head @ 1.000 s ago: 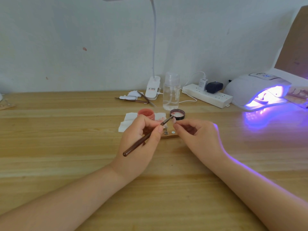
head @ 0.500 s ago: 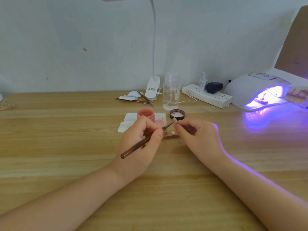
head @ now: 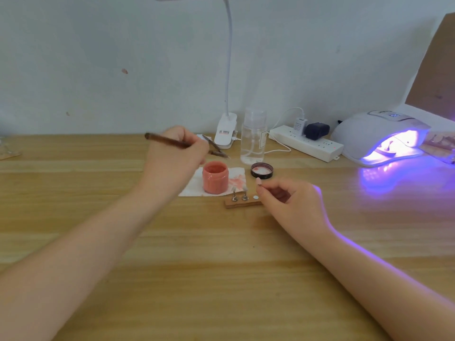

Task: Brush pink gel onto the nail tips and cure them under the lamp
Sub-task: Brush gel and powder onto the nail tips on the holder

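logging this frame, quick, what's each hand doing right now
Left hand: grips the brush.
Right hand: pinches a pink nail tip.

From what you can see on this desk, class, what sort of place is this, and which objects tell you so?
Probably a home or small nail-art workstation: a lit UV curing lamp, an open jar of pink gel, and nail tips on a wooden holder on a wooden desk.

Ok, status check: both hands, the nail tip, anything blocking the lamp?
Left hand grips brush, up behind gel jar. Right hand pinches pink nail tip. Lamp lit, path looks clear.
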Motion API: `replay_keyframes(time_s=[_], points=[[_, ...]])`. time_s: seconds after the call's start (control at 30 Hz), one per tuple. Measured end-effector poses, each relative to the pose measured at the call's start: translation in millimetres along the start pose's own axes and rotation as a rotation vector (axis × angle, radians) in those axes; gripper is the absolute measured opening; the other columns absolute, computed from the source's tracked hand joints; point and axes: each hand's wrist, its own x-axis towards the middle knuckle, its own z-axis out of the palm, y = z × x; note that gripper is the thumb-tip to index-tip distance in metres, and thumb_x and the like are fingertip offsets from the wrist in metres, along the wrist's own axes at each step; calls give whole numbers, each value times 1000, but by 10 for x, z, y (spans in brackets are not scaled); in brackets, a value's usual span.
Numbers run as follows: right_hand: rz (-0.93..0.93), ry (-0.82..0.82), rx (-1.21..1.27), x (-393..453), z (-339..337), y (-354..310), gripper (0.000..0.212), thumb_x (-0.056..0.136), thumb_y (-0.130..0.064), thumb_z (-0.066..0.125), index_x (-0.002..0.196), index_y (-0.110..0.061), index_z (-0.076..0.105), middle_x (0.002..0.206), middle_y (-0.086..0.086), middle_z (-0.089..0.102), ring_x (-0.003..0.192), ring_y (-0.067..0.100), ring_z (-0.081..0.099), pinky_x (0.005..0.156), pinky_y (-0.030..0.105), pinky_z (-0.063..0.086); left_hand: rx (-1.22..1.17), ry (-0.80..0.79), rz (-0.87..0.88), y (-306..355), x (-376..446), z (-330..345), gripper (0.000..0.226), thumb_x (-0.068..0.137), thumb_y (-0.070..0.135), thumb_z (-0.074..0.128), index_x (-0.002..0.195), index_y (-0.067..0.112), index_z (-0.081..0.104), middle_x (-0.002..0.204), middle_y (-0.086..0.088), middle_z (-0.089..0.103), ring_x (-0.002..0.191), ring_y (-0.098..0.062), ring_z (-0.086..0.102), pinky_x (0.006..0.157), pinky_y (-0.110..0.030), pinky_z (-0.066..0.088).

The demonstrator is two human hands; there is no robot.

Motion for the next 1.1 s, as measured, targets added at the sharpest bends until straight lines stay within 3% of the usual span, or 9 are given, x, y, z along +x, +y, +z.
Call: replay_keyframes(time_s=[0.1,0.27,0.37,0.53,0.73,0.87,1.1], points=[[-11,-10,-4,5,5,14,7,82,-19,72,79,-23,76,61,-17,66,58,-6,57,59,5,43,152,-103,-124,-26,253,-60,16,82,15,61,66,16,57,46,11,60,40,2,49,49,-20,43],[-33,-8,4,9,12,25,16,81,-20,72,73,-35,72,66,-21,65,56,-7,56,59,3,41,288,-237,-255,-30,573,-14,16,80,12,61,64,11,59,42,7,57,38,-5,49,40,-17,38],[-47,-12,11,9,21,28,26,80,-21,73,70,-44,67,66,-24,66,58,-7,58,60,2,41,321,-316,-301,-49,642,55,14,80,10,59,66,9,61,43,6,58,37,-6,49,38,-17,39],[-73,3,19,12,26,42,24,80,-21,73,71,-42,68,65,-23,66,57,-6,58,59,2,41,333,-393,-369,-112,632,130,15,81,6,56,66,7,59,47,0,62,35,-7,48,38,-18,39],[-67,-11,25,14,27,70,19,80,-20,73,72,-38,71,63,-23,65,56,-6,57,58,3,42,194,-325,-409,-209,628,23,10,83,8,57,73,7,60,48,0,62,37,-7,49,39,-18,38],[-74,-7,12,23,27,60,18,79,-20,73,73,-37,71,66,-22,66,57,-6,57,59,2,42,-14,-241,-555,-254,651,-117,12,85,9,55,73,7,58,43,1,57,33,-8,46,37,-15,36],[-88,-4,-7,10,15,23,28,79,-20,73,71,-46,65,69,-25,66,60,-5,60,61,3,43,-236,-279,-738,-396,602,-274,17,90,13,51,73,10,52,45,2,53,34,-8,45,37,-12,36]])
